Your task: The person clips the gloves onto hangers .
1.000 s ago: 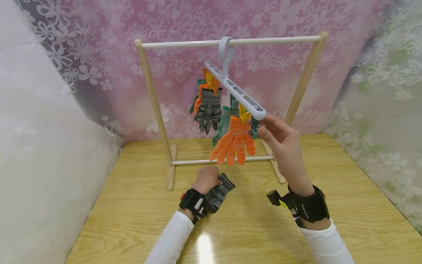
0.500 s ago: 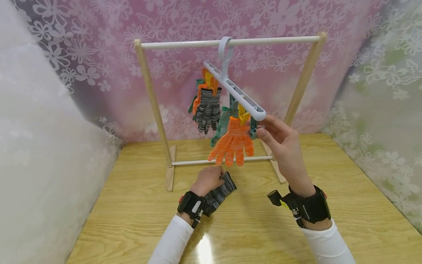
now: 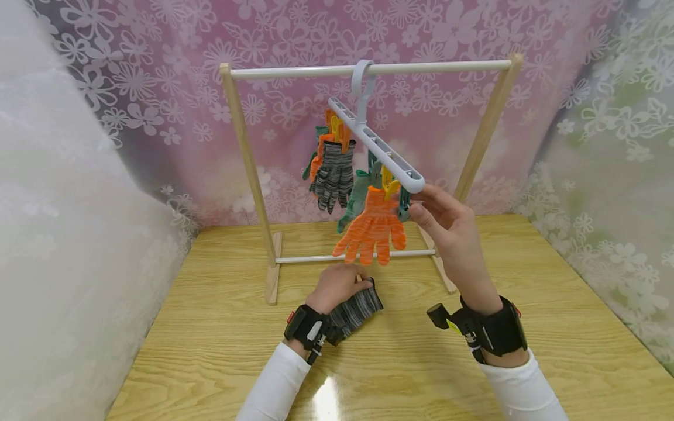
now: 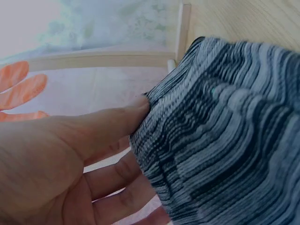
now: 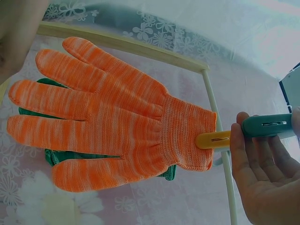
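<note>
Holding the teal clip (image 5: 268, 125) at the near end of the white clip hanger (image 3: 375, 145), the right hand (image 3: 447, 225) has thumb and fingers curled around it, just beside the yellow clip (image 5: 213, 139) that bites the orange glove (image 3: 371, 225). Below the hanger, on the wooden table (image 3: 526, 327), the left hand (image 3: 334, 286) pinches the grey striped glove (image 3: 355, 311) by its cuff, fingers closed on the knit. To do this step well, I judge the cuff should be lifted flat and unbunched, the clip squeezed fully apart, and the hanger steadied so the other 3 gloves do not swing.
</note>
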The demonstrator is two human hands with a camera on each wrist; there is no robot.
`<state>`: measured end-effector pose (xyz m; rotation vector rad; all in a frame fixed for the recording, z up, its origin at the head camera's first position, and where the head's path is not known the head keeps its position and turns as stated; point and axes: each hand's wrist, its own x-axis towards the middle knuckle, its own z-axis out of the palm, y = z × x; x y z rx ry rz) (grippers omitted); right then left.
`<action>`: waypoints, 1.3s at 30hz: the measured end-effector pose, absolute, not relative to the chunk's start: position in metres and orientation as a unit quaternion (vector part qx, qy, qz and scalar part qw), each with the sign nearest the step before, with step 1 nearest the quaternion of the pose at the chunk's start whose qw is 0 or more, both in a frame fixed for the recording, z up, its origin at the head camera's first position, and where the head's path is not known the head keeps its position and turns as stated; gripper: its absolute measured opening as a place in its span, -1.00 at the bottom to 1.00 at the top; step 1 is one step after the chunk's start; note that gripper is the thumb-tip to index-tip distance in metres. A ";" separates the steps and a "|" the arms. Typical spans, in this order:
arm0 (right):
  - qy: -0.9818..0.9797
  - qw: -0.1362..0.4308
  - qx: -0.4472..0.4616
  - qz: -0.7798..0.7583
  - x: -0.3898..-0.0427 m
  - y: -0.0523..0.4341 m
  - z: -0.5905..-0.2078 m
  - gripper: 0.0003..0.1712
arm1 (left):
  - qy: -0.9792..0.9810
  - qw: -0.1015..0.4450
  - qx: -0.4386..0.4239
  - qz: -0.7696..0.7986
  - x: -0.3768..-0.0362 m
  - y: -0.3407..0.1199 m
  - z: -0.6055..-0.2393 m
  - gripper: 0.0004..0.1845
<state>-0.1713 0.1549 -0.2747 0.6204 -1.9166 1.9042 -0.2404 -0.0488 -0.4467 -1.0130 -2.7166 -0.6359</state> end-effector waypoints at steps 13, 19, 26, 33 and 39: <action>-0.679 0.175 0.228 0.675 -0.171 0.155 -0.276 -0.60 | -0.903 -0.047 -0.363 -0.225 -0.222 -0.045 -0.403 -0.85; -0.672 0.176 0.232 0.681 -0.172 0.154 -0.276 -0.62 | -0.905 -0.073 -0.361 -0.214 -0.217 -0.043 -0.392 -0.85; -0.674 0.176 0.231 0.679 -0.172 0.154 -0.277 -0.62 | -0.901 -0.068 -0.365 -0.224 -0.210 -0.042 -0.380 -0.84; -0.673 0.174 0.238 0.678 -0.172 0.153 -0.276 -0.61 | -0.884 -0.061 -0.375 -0.272 -0.206 -0.042 -0.372 -0.79; -0.677 0.177 0.243 0.672 -0.171 0.153 -0.275 -0.60 | -0.874 -0.036 -0.381 -0.299 -0.205 -0.041 -0.370 -0.81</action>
